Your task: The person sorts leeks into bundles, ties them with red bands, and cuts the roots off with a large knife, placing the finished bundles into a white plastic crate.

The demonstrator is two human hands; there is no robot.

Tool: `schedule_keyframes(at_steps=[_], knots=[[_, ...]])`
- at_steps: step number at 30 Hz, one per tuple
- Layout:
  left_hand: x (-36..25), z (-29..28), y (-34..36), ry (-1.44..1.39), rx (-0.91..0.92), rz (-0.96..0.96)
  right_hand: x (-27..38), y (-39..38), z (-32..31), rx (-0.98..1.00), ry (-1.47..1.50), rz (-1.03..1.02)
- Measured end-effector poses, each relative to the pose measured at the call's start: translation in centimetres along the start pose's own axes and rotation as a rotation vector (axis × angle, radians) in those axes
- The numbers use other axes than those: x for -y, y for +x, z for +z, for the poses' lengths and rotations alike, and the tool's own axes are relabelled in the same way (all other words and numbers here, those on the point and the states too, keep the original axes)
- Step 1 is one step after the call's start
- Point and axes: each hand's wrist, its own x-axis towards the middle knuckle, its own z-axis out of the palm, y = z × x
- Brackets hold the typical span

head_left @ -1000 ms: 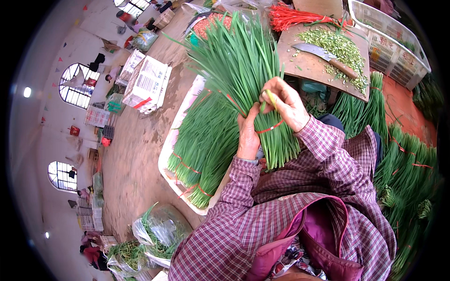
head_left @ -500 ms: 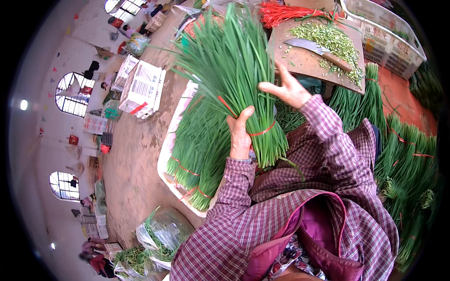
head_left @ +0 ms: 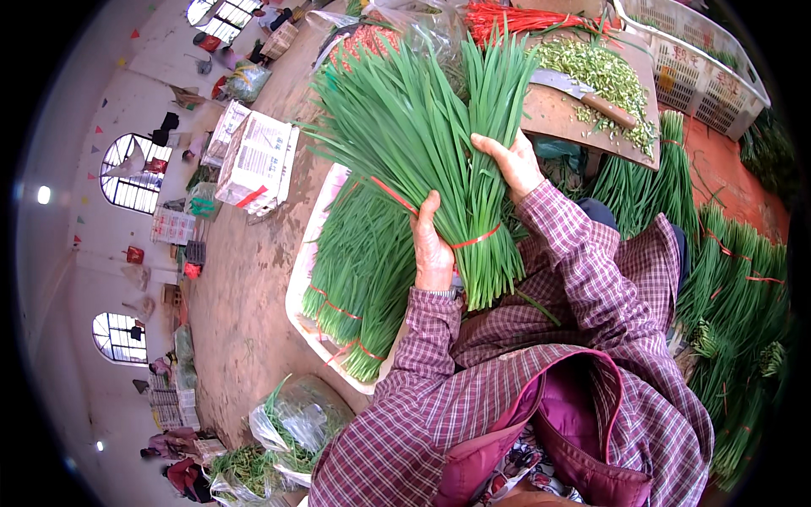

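A big bunch of green chives [head_left: 414, 127] is tilted up in front of me, bound near its cut ends by a red tie [head_left: 477, 237]. My left hand [head_left: 432, 249] grips its left side just above the tie, thumb up; a loose red strip [head_left: 394, 194] sticks out beside the thumb. My right hand [head_left: 511, 162] is closed round the right part of the leaves, thumb across them, parting them from the rest. Below, more tied chives [head_left: 359, 262] lie in a white crate [head_left: 296, 291].
At the upper right a wooden board [head_left: 549, 114] bears a knife [head_left: 583, 95] and chopped stem ends [head_left: 604, 72]. Red strips [head_left: 515, 21] lie behind it. Several chive bundles [head_left: 735, 296] stand at the right, near a white plastic basket [head_left: 693, 68]. A plastic bag of greens [head_left: 296, 422] sits lower left.
My right hand has gone from spread fingers at the bunch's edge to closing round its right-hand leaves. The leaf tops have split into two parts. My left hand keeps its hold.
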Motion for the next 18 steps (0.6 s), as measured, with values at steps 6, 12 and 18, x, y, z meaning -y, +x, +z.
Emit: schedule_keyframes(at_steps=[6, 12, 18], knots=[[-1.4, 1.8, -0.8, 0.141, -0.045, 0.114, 2.0, -0.1, -2.8, -0.06, -0.511, -0.11], [-2.3, 6.2, -0.5, 0.362, 0.154, 0.227, -0.3, -5.9, -2.3, 0.279, -0.748, -0.125], [-5.8, 6.0, -4.0, 0.751, 0.265, 0.185, -0.6, -3.6, -5.4, 0.22, -0.206, 0.161]])
